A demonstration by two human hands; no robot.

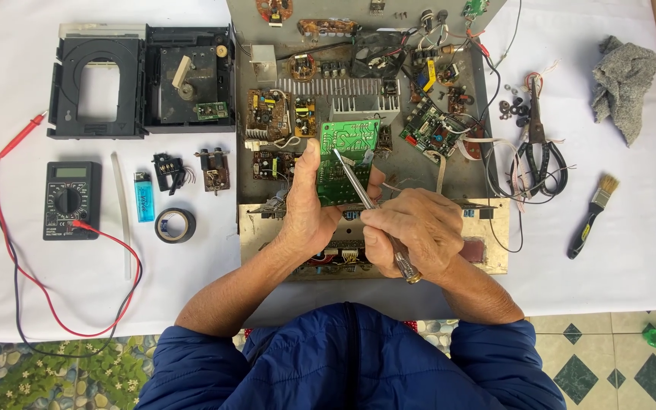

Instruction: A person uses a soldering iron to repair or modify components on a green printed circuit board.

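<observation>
My left hand [305,209] grips a green circuit board [347,156] by its left edge and holds it upright over an opened metal chassis [457,171]. My right hand [411,231] holds a slim metal screwdriver [358,186] like a pen. Its tip rests on the upper face of the green board. Other small boards, a heat sink and loose wires fill the chassis behind the board. Blue padded sleeves cover both forearms.
On the white cloth to the left lie a black multimeter [72,200] with red leads, a blue lighter [144,197], a roll of black tape [175,225] and an opened black disc drive [142,80]. To the right are pliers [537,144], a paintbrush [592,215] and a grey rag [628,80].
</observation>
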